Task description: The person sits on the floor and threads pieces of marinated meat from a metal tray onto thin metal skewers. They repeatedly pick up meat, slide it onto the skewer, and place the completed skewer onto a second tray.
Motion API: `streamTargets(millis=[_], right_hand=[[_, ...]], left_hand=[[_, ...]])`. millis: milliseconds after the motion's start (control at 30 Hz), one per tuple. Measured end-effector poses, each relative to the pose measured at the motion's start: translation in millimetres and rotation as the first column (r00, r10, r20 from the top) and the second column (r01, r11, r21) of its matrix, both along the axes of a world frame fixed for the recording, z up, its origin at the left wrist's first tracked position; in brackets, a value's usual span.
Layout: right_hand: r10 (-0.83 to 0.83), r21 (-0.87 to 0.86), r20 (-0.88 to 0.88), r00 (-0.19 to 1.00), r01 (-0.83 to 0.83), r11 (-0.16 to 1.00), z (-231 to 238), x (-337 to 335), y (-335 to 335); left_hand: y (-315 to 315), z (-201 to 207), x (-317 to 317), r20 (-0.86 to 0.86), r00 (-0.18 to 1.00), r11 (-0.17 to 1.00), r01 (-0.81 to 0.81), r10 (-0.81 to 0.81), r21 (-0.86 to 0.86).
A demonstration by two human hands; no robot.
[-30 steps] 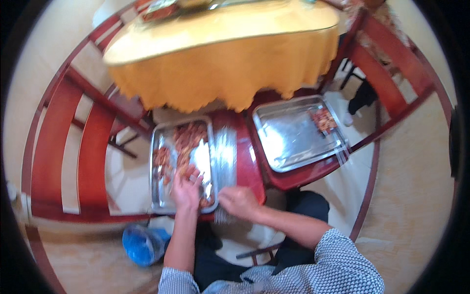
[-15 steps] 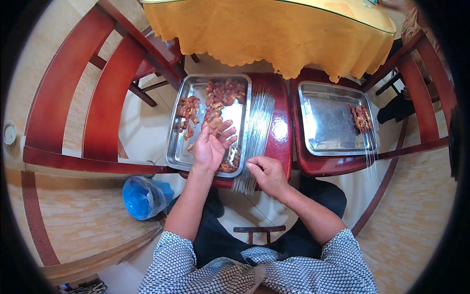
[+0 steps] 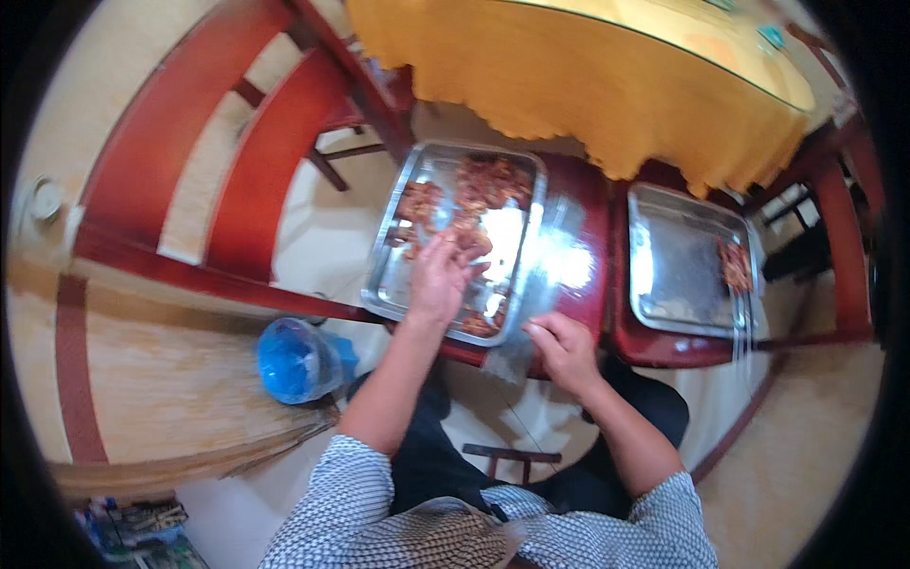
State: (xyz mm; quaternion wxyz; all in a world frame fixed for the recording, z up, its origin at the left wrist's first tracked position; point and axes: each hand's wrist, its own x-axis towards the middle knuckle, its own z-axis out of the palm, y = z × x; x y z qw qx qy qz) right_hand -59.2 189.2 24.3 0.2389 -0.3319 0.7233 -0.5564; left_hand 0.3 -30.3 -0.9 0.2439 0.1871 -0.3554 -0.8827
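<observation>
My left hand reaches over a metal tray on the left, its fingers partly curled against a clump of raw, reddish-brown meat pieces. Blur hides whether a piece is between the fingertips. To the right of that tray my right hand is closed, thumb pressed to forefinger; whatever it pinches is too fine to make out. Beside it lies a bundle of thin metal skewers, smeared by motion. In a second metal tray, several threaded meat skewers rest along the right side, with their bare ends past the rim.
Both trays stand on red wooden chair seats. Beyond them hangs a yellow tablecloth. A chair back rises on the left, another on the right. A bin with a blue liner stands at lower left.
The whole view has shifted and tilted, leaving trays and chairs lower and further right. My left hand's fingers, spread palm-up before, now curl toward the meat. My right hand stays pinched beside the skewers.
</observation>
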Motion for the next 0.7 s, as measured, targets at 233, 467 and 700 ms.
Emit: streamTargets(millis=[233,467,700], right_hand=[[0.112,-0.012,-0.095,0.989,-0.114,0.993,-1.0,-3.0,8.3],[0.123,-0.03,-0.159,0.98,-0.129,0.991,1.3,-1.8,9.7],[0.121,-0.014,-0.197,0.973,-0.126,0.992,-0.7,-1.9,5.7]], left_hand=[[-4.0,19.3,-1.2,-0.082,0.994,0.993,-0.083,0.077,-0.079],[-8.4,13.1,0.3,-0.098,0.995,0.997,0.011,-0.018,-0.072],[-11.2,15.1,2.4,-0.129,0.99,0.991,0.068,-0.053,0.115]])
